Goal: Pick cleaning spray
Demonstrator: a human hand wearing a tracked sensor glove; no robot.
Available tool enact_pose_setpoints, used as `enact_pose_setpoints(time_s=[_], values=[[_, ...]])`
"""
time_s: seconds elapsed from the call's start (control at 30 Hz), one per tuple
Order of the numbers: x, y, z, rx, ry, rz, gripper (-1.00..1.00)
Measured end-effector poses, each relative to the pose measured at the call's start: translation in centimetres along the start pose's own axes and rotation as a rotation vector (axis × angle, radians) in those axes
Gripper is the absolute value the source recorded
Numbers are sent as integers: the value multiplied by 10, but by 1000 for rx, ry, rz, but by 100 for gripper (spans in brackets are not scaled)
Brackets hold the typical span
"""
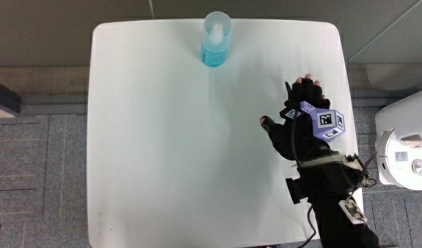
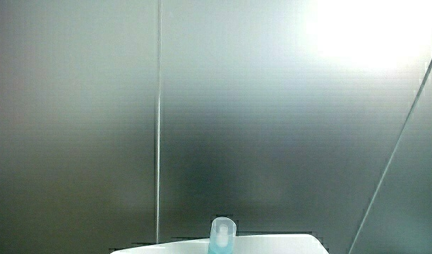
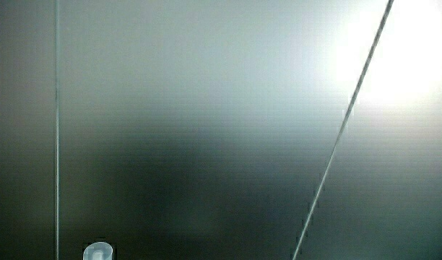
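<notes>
The cleaning spray (image 1: 216,41) is a bottle of blue liquid with a clear cap, standing upright on the white table (image 1: 163,151) at the edge farthest from the person. Both side views show mostly a pale wall, with only the bottle's cap (image 2: 223,231) (image 3: 97,252) poking up. The hand (image 1: 302,120) in its black glove, a patterned cube on its back, rests over the table near a side edge, nearer to the person than the bottle and well apart from it. Its fingers are relaxed and spread, holding nothing.
A white appliance (image 1: 404,148) stands on the floor beside the table, close to the hand's side. Grey carpet surrounds the table.
</notes>
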State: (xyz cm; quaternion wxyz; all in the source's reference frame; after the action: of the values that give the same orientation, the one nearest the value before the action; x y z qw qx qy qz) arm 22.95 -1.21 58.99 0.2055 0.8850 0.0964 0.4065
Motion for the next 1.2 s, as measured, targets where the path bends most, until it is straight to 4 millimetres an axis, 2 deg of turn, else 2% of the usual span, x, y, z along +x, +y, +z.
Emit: enact_pose_setpoints(time_s=[0.1, 0.3, 0.47, 0.5, 0.8, 0.9, 1.03, 1.2], values=[[-13, 2, 2, -24, 0, -47, 0], [-23, 13, 7, 20, -23, 36, 0], [-34, 17, 10, 10, -14, 17, 0], [-31, 22, 9, 24, -27, 57, 0], [-38, 31, 5, -3, -6, 7, 0], [-37, 38, 2, 24, -28, 49, 0], [-44, 37, -1, 10, -6, 37, 0], [-39, 44, -5, 52, -30, 61, 0]])
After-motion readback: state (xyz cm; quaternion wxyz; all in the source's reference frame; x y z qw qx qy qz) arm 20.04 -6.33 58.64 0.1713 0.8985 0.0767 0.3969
